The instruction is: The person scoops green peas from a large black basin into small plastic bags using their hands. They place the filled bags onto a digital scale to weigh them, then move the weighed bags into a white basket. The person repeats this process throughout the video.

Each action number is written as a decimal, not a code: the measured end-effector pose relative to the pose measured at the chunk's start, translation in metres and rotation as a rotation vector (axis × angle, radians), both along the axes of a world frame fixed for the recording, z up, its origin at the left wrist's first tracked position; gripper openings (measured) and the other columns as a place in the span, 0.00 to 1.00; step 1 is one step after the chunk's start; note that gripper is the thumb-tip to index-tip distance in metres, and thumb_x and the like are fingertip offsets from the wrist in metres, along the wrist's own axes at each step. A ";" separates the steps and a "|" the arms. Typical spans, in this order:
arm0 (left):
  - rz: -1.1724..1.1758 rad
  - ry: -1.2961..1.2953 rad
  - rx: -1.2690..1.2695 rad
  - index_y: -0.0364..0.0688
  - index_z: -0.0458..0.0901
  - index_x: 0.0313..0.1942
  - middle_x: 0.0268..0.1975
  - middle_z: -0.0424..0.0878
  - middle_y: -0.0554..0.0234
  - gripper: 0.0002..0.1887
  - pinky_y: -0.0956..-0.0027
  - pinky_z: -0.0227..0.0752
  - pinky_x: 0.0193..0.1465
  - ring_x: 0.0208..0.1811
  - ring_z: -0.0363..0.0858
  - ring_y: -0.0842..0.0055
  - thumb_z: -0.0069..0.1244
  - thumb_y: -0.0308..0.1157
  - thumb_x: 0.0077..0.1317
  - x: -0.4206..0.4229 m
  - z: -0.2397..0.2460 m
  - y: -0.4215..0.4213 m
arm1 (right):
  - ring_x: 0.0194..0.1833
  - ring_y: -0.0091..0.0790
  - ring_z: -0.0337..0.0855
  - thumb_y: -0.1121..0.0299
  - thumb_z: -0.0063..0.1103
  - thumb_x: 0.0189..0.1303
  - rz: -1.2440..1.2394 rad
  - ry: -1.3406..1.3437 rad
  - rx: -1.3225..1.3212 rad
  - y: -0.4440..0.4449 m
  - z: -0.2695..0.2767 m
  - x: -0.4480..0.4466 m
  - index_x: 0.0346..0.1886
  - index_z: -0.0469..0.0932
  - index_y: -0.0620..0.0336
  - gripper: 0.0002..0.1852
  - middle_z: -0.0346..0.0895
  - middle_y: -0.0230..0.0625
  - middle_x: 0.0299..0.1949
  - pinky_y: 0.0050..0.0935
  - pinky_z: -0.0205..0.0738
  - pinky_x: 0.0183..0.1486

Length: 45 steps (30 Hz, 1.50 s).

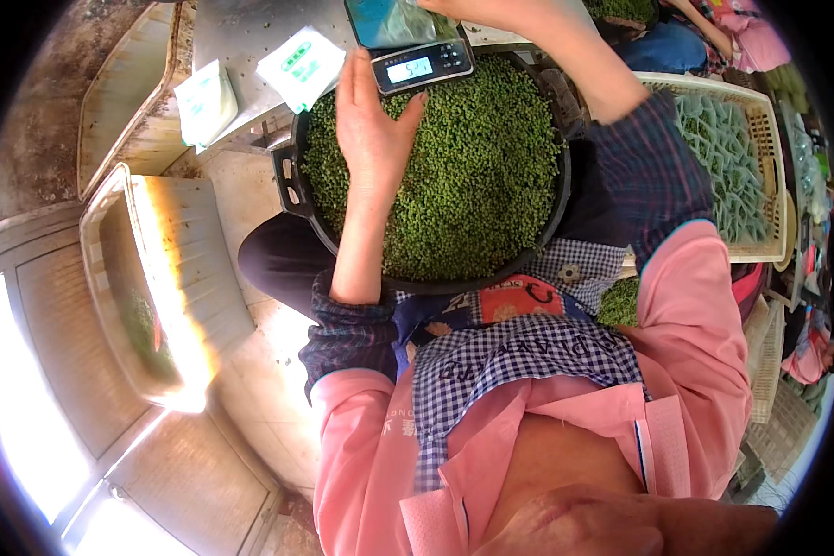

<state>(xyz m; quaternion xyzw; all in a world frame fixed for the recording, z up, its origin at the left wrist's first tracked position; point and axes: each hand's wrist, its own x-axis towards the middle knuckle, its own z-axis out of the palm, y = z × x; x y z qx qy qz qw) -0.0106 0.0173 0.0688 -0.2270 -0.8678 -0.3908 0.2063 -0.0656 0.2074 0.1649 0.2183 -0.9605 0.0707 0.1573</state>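
My left hand [372, 132] is over a round black plastic tub [288, 184] heaped with small green berries [472, 174] that look like green peppercorns. Its thumb is spread and its fingertips lie at the near left corner of a digital scale [424, 66] with a lit display. On the scale's teal platform [368, 24] rests a clear plastic bag [417, 24] with something green inside. My right hand [483, 8] reaches over the far side of the scale, by the bag. The top edge of the view cuts off its fingers, so its grip is hidden.
Left of the scale, two stacks of printed plastic bags [302, 66] [208, 104] lie on a metal table [229, 35]. A cream crate [771, 174] of filled bags stands at right. Another person [743, 35] sits far right. White bins [187, 257] stand left.
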 end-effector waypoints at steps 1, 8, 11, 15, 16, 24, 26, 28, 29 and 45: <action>0.021 0.144 -0.107 0.35 0.60 0.62 0.59 0.68 0.43 0.43 0.61 0.72 0.54 0.56 0.73 0.55 0.65 0.35 0.48 -0.008 0.006 0.003 | 0.31 0.46 0.79 0.68 0.52 0.54 0.073 -0.023 0.027 -0.002 0.018 0.010 0.28 0.77 0.59 0.07 0.77 0.42 0.28 0.42 0.72 0.34; -0.224 -0.789 0.227 0.40 0.73 0.56 0.45 0.82 0.58 0.26 0.67 0.73 0.46 0.44 0.81 0.72 0.58 0.26 0.54 0.010 -0.055 0.016 | 0.36 0.44 0.79 0.63 0.61 0.50 0.272 -0.182 -0.036 0.006 -0.016 0.056 0.42 0.77 0.56 0.15 0.77 0.39 0.39 0.40 0.74 0.36; -0.413 -0.720 0.435 0.40 0.74 0.53 0.44 0.82 0.59 0.23 0.67 0.73 0.47 0.43 0.80 0.74 0.58 0.25 0.55 0.017 -0.068 0.017 | 0.35 0.42 0.80 0.61 0.66 0.48 0.327 -0.284 0.182 0.009 -0.004 0.106 0.44 0.75 0.58 0.20 0.75 0.34 0.42 0.37 0.75 0.32; -0.514 -0.694 0.383 0.38 0.70 0.55 0.49 0.78 0.58 0.32 0.69 0.73 0.51 0.48 0.77 0.74 0.64 0.26 0.48 0.047 -0.056 0.042 | 0.31 0.42 0.80 0.62 0.67 0.46 0.191 -0.593 0.389 0.016 -0.035 0.128 0.37 0.73 0.61 0.18 0.75 0.37 0.35 0.37 0.75 0.31; -0.536 -0.734 0.401 0.38 0.69 0.57 0.52 0.77 0.58 0.36 0.69 0.72 0.52 0.51 0.76 0.73 0.66 0.26 0.45 0.049 -0.059 0.048 | 0.31 0.43 0.80 0.62 0.68 0.45 0.192 -0.594 0.365 0.022 -0.039 0.133 0.36 0.73 0.61 0.18 0.74 0.39 0.33 0.38 0.75 0.31; -0.719 -0.814 0.378 0.38 0.66 0.60 0.54 0.76 0.58 0.34 0.67 0.69 0.56 0.54 0.75 0.72 0.61 0.26 0.52 0.046 -0.043 0.052 | 0.34 0.48 0.80 0.60 0.65 0.49 0.158 -0.629 -0.075 0.040 -0.029 0.166 0.38 0.73 0.61 0.18 0.77 0.43 0.34 0.41 0.75 0.31; -0.669 -0.802 0.208 0.38 0.69 0.58 0.51 0.77 0.58 0.32 0.67 0.68 0.55 0.52 0.75 0.72 0.61 0.27 0.51 0.055 -0.036 0.058 | 0.32 0.50 0.80 0.59 0.65 0.49 0.277 -0.561 -0.153 0.045 -0.050 0.168 0.30 0.73 0.64 0.17 0.77 0.47 0.28 0.42 0.74 0.30; -0.616 -0.734 0.126 0.37 0.68 0.58 0.49 0.77 0.58 0.31 0.67 0.69 0.52 0.49 0.75 0.73 0.60 0.27 0.53 0.061 -0.032 0.059 | 0.31 0.49 0.80 0.56 0.65 0.48 0.315 -0.467 -0.184 0.052 -0.055 0.176 0.31 0.74 0.63 0.19 0.77 0.43 0.29 0.43 0.73 0.28; -0.600 -0.724 0.083 0.36 0.67 0.59 0.49 0.77 0.58 0.32 0.67 0.70 0.51 0.48 0.75 0.73 0.60 0.26 0.53 0.061 -0.028 0.061 | 0.31 0.48 0.80 0.55 0.65 0.48 0.218 -0.419 -0.204 0.057 -0.049 0.185 0.31 0.74 0.63 0.19 0.77 0.43 0.30 0.43 0.73 0.28; -0.800 -1.067 -0.030 0.36 0.61 0.64 0.55 0.73 0.55 0.34 0.79 0.68 0.37 0.35 0.72 0.84 0.55 0.25 0.57 0.073 -0.041 0.133 | 0.36 0.33 0.81 0.68 0.55 0.61 -0.817 0.563 -0.446 0.427 -0.080 0.307 0.39 0.77 0.54 0.05 0.80 0.33 0.34 0.30 0.76 0.41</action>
